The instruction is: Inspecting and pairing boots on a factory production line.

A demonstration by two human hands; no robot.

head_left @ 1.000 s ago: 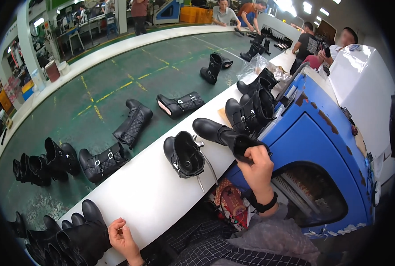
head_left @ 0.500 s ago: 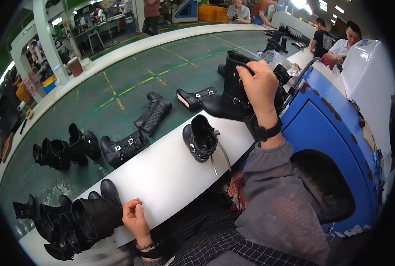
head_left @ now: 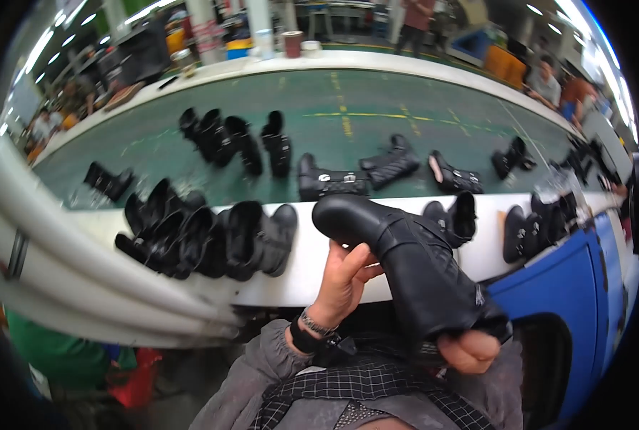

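Wht bench point(head_left: 308, 269) | blk boot point(head_left: 412, 279) | axis diag | toe up-L in view

Smooth, softly glossy leather-look boot point(head_left: 421, 276), matt cloth sleeve point(head_left: 251, 373), metal-look bracelet point(head_left: 315, 325), smooth white benchtop point(head_left: 306, 279)

At the centre right, the held boot point(head_left: 412, 265) hides part of the right hand point(head_left: 470, 351) at its shaft, some fingertips of the left hand point(head_left: 344, 279) under its foot, and part of a standing boot point(head_left: 465, 217). The upper edge cuts off a red-shirted person point(head_left: 415, 20); workers point(head_left: 545, 86) at upper right are blurred.
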